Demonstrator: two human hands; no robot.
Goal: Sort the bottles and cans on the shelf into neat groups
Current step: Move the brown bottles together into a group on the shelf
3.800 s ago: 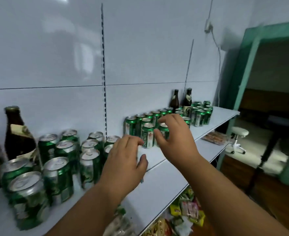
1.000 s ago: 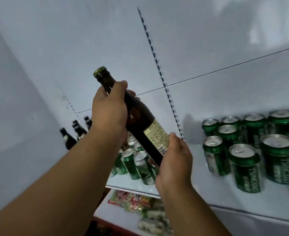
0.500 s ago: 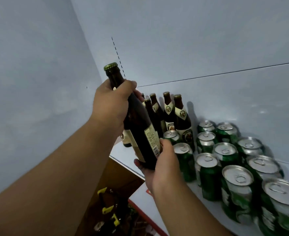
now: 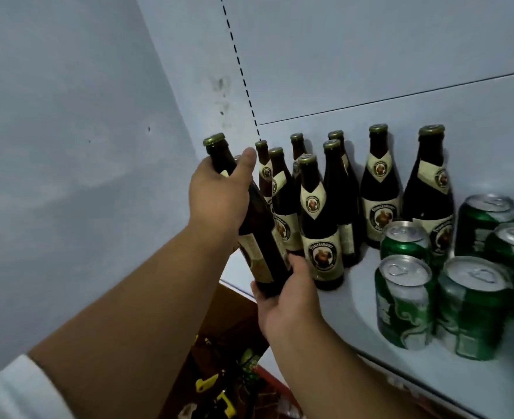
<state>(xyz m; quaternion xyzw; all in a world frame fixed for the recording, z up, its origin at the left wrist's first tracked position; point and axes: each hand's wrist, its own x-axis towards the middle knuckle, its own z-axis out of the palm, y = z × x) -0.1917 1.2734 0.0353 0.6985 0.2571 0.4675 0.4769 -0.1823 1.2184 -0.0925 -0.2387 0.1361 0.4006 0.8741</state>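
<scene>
A left hand grips the neck of a tilted brown bottle while the right hand cups its base, seemingly just off the shelf corner. Set down crooked, it could topple the standing bottles or slip off the edge; green cans crowd the right.

Only legible text: "Franziskaner" in gothic script, arched over a monk pic on the cream label of the front bottle. Same arched word, partly readable, on the bottle behind it to the right. Cans carry white print, too blurred to read. Held bottle's label: unreadable.
</scene>
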